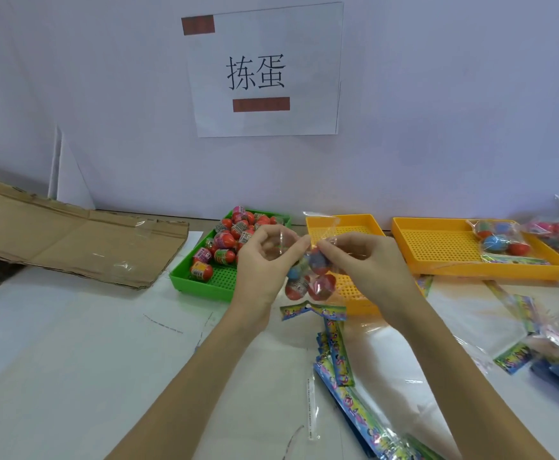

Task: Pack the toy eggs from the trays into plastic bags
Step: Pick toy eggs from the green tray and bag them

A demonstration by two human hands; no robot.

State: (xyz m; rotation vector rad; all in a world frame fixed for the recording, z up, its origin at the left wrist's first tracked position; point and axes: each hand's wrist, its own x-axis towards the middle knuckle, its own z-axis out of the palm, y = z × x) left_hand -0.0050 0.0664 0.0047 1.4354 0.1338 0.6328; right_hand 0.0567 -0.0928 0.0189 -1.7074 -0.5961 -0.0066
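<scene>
The eggs (230, 242) in the green tray (205, 287) were mostly red with bright printed wrappers. Both other trays (437, 263) were orange-yellow with a perforated grid floor. The clear bag (311, 270) showed red and blue eggs and ended in a rainbow-printed header strip (314, 310). Flat bags (337, 356) carried blue-edged multicoloured strips. The cardboard (72, 234) was brown, the wall sign (264, 71) white with black characters and two brick-red bars.

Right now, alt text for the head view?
Both hands, left and right, pinch a clear bag of toy eggs above the table. Behind: a green tray of eggs and two yellow trays.
</scene>
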